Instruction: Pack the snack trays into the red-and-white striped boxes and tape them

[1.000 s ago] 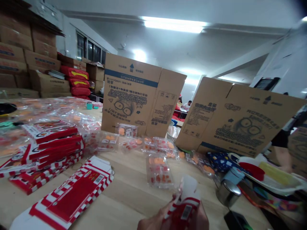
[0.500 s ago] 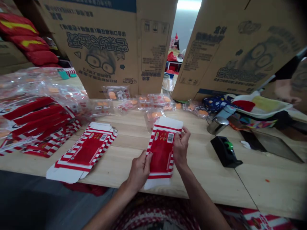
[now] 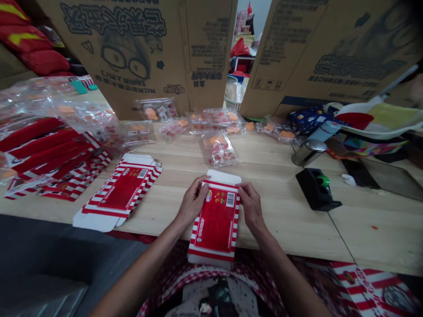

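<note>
Between my hands lies a red-and-white striped carton (image 3: 216, 224), its white end flap pointing away from me and its near end over the table edge. My left hand (image 3: 193, 198) grips its upper left edge, thumb on the printed face. On the upper right edge, my right hand (image 3: 251, 202) pinches the carton near the barcode. A stack of flat cartons of the same print (image 3: 120, 189) rests to the left. Just beyond the held carton is a clear packet (image 3: 220, 149) with orange and red pieces inside.
More clear packets (image 3: 157, 109) line the back, below large cardboard boxes (image 3: 132, 53). Striped red packaging (image 3: 49, 149) is piled at far left. On the right stand a black tape dispenser (image 3: 317, 189), a metal canister (image 3: 309, 152) and a white basin (image 3: 390, 119).
The carton has come nearer to me and now reaches past the table edge. My left hand has shifted up along its side to the top. The view has tilted downward.
</note>
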A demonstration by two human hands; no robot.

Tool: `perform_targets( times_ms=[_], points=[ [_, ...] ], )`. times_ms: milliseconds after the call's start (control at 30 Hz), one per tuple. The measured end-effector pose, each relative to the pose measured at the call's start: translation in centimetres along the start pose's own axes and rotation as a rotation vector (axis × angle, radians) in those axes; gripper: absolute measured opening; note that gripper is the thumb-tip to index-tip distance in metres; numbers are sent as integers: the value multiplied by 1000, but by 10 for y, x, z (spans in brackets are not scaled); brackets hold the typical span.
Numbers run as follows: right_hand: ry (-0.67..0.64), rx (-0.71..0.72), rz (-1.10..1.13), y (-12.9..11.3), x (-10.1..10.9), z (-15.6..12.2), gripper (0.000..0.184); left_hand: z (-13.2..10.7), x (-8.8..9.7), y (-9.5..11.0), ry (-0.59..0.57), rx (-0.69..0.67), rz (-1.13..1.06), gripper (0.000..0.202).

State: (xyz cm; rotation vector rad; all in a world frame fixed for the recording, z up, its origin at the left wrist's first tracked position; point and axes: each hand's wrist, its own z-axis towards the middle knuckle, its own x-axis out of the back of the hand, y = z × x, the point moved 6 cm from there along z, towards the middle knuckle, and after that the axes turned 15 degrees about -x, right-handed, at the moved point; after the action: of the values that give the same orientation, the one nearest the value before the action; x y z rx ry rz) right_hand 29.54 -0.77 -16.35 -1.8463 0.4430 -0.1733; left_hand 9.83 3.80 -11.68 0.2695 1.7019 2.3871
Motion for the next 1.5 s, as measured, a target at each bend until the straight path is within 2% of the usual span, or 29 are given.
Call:
perform_targets(
  times_ms=[33, 133, 200, 233, 300, 333, 367, 400, 467, 567, 633, 667, 767, 833, 933, 1000, 1067, 1167, 1233, 1300, 1400, 1467, 1500],
  points=[
    [-28, -4, 2, -2, 2, 2, 25, 1, 2, 2, -8, -8, 49, 27],
    [-123, -10, -5, -13, 1, 7, 24, 10, 6, 7, -60, -1, 117, 36],
    [-179, -15, -7, -23, -3, 9, 18, 17, 9, 7, -51, 66, 18, 28],
    [-209, -22, -4, -27, -5, 10, 28, 20, 11, 5, -36, 118, -64, 25],
    [-278, -35, -21, -35, -11, 9, 51, 23, 13, 1, -22, 233, -215, 53],
    [-308, -33, -49, -37, -13, 8, 53, 24, 14, -1, -38, 282, -262, 63],
    [-325, -16, -96, -40, -15, 6, 46, 24, 15, -3, -68, 312, -279, 64],
    [-320, 25, -160, -42, -15, 4, 35, 24, 16, -4, -100, 314, -268, 58],
    [-263, 204, -319, -48, -12, -2, 17, 23, 22, -4, -152, 246, -190, 41],
    [-254, 552, -536, -57, -12, -20, 19, 17, 31, -2, -189, 130, -56, 33],
    [-334, 629, -625, -59, -14, -29, 23, 12, 32, 0, -181, 135, -29, 32],
    [-368, 591, -653, -60, -15, -30, 23, 11, 32, 1, -172, 152, -26, 31],
    [-435, 353, -651, -70, -18, -26, 22, 15, 27, 9, -170, 190, -40, 32],
    [-541, 222, -594, -80, -25, -23, 28, 22, 21, 17, -204, 203, -90, 35],
    [-728, 90, -559, -86, -37, -19, 44, 30, 13, 26, -326, 273, -194, 40],
    [-793, 13, -599, -81, -40, -14, 43, 29, 10, 28, -450, 328, -238, 38],
    [-819, 29, -648, -78, -41, -13, 40, 24, 10, 30, -540, 353, -247, 36],
    [-879, 157, -718, -81, -43, -21, 41, 18, 12, 32, -625, 353, -245, 36],
    [-933, 134, -729, -84, -42, -29, 44, 16, 11, 36, -666, 332, -246, 36],
    [-930, 11, -674, -88, -40, -30, 44, 18, 10, 41, -654, 306, -245, 33],
    [-929, -166, -562, -92, -39, -25, 40, 26, 9, 46, -541, 279, -264, 30],
    [-953, -200, -543, -94, -43, -22, 36, 27, 7, 47, -500, 293, -308, 31],
    [-939, -171, -567, -94, -45, -21, 33, 27, 6, 47, -488, 311, -330, 31]
  ],
)
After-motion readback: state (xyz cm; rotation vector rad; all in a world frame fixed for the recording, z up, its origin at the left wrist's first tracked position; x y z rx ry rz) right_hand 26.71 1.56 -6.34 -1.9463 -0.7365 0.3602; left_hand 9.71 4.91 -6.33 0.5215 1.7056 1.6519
